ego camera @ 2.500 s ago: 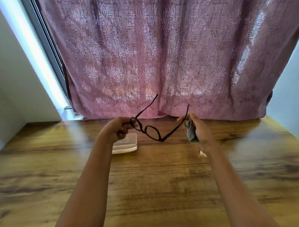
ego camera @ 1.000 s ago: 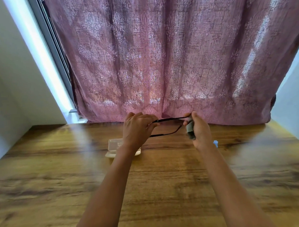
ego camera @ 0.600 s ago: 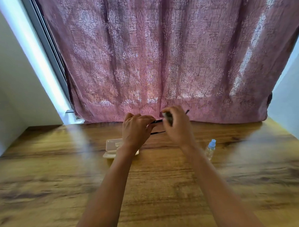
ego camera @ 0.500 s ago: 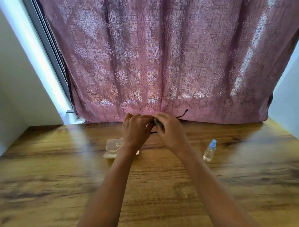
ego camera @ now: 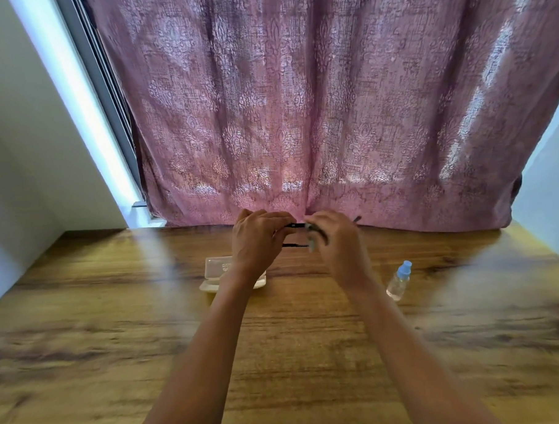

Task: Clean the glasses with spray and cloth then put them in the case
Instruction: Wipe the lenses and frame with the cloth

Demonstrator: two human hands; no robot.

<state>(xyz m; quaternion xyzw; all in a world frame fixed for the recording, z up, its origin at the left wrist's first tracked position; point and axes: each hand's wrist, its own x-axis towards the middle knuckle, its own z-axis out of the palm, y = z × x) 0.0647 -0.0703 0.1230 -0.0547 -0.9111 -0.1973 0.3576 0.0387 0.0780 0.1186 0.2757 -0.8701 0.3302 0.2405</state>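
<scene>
Head view: both hands are raised together over the far middle of the table (ego camera: 116, 315), close to the curtain (ego camera: 299, 114). The left hand (ego camera: 257, 241) has its fingers curled round the left end of the glasses (ego camera: 296, 225). Only a short stretch of dark frame shows between the 2 hands, and a temple tip pokes out to the right. The right hand (ego camera: 337, 241) is curled over the other end with a grey cloth (ego camera: 311, 244) bunched in its fingers. Whether the cloth sits on a lens I cannot tell.

The step in hand looks like the wiping, or folding the temples just after it. Next the glasses must go into the case (ego camera: 215, 272), which lies open on the table just below and behind the left wrist. That calls for both temples folded flat and the cloth freed or set down.

The spray bottle (ego camera: 399, 280) stands upright to the right, near the right forearm but apart from it; a careless elbow could tip it. The near half of the table is bare wood, with room to lower the hands. The far edge meets the curtain, so there is little room beyond.
</scene>
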